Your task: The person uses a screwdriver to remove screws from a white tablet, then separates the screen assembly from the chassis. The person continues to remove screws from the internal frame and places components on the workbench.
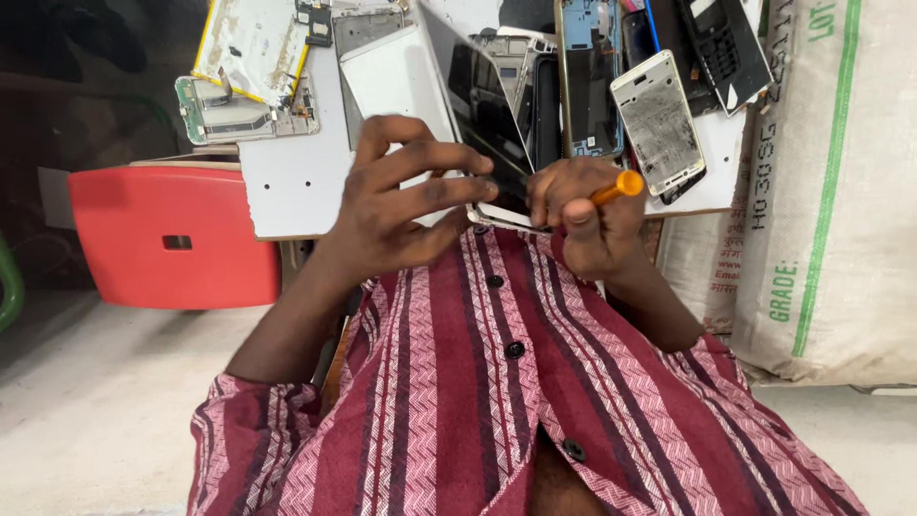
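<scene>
Phone (478,105): slim slab w/ dark glossy screen and white back/edge, tilted up on its near end, screen facing right, near corner at the shirt front. Left-hand fingers lie across its lower part.

Tool (616,186): small, orange handle, round end sticking out up-right from the right fist; tip hidden, by the phone's lower edge.

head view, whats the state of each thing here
phone: tilted up, screen lifting off, held by left hand
orange tool: gripped in right hand
phone frames: stripped, lying flat on white board
red stool: upright
sack: full, standing
</scene>
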